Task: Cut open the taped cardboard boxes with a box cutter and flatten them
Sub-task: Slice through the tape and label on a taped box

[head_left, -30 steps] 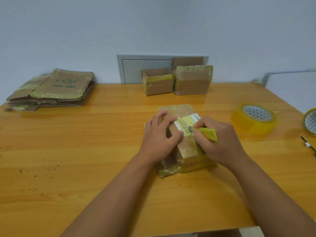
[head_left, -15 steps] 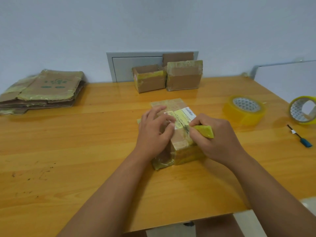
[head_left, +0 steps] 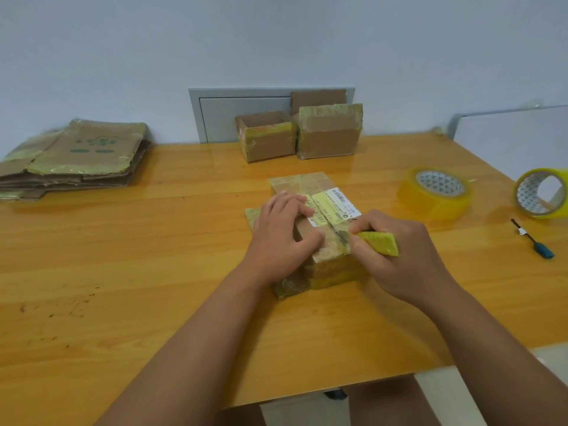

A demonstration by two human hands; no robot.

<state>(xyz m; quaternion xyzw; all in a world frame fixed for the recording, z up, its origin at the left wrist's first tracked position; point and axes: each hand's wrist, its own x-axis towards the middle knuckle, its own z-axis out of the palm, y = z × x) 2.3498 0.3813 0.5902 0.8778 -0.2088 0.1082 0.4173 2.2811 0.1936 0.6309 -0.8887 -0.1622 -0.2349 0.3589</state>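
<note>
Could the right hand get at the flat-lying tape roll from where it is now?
Probably yes, once freed. The right hand grips the box cutter at the taped box, and only bare table lies between it and the tape roll.

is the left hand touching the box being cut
Touching: the head view shows the left hand resting on the taped box, fingers lying across its top.
</note>
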